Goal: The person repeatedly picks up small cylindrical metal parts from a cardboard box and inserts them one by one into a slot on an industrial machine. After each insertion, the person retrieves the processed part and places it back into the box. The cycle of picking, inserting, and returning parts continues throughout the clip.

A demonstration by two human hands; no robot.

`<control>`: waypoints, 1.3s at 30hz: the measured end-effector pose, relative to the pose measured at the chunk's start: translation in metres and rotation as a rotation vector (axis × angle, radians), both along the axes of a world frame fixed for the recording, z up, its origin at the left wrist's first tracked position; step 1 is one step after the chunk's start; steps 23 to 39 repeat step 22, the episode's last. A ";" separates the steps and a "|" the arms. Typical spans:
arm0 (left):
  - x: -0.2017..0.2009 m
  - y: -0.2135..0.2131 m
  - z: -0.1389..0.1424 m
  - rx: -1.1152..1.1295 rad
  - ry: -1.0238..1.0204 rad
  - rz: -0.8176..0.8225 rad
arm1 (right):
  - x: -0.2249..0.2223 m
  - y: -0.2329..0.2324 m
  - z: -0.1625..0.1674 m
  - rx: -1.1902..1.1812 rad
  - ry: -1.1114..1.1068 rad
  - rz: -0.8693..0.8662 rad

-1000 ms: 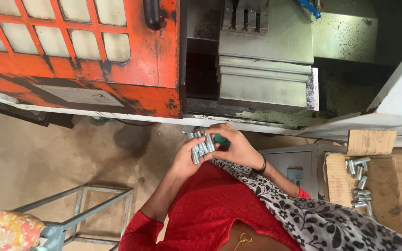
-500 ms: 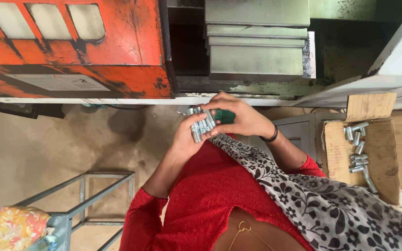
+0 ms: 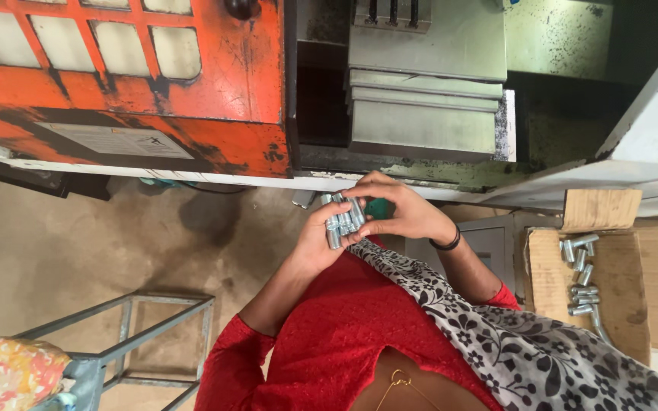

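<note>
Your left hand (image 3: 317,240) cups a bundle of short silver metal cylinders (image 3: 343,217) at chest height; your right hand (image 3: 397,213) pinches them closed. Keep them level so none slip out.
</note>
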State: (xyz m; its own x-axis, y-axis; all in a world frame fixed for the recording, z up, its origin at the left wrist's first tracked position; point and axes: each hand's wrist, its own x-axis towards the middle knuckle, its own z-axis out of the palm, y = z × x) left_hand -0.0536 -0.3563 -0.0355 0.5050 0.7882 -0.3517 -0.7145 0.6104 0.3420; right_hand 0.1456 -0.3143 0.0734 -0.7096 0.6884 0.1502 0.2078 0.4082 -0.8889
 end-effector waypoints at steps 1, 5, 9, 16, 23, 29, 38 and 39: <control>0.001 0.000 0.001 0.014 -0.013 -0.002 | 0.001 0.001 -0.001 0.007 -0.002 0.003; 0.000 0.003 0.007 -0.013 -0.019 0.019 | 0.002 0.002 -0.002 0.020 0.005 0.007; 0.000 0.005 0.009 -0.035 -0.033 0.035 | 0.000 0.003 -0.003 0.000 0.016 -0.003; -0.002 0.001 0.000 -0.078 -0.044 0.035 | 0.000 0.000 -0.002 0.018 0.007 0.016; -0.003 -0.001 -0.005 -0.048 -0.062 0.039 | 0.002 -0.004 0.002 0.016 -0.009 0.015; -0.003 -0.001 -0.005 -0.048 -0.062 0.039 | 0.002 -0.004 0.002 0.016 -0.009 0.015; -0.003 -0.001 -0.005 -0.048 -0.062 0.039 | 0.002 -0.004 0.002 0.016 -0.009 0.015; -0.003 -0.001 -0.005 -0.048 -0.062 0.039 | 0.002 -0.004 0.002 0.016 -0.009 0.015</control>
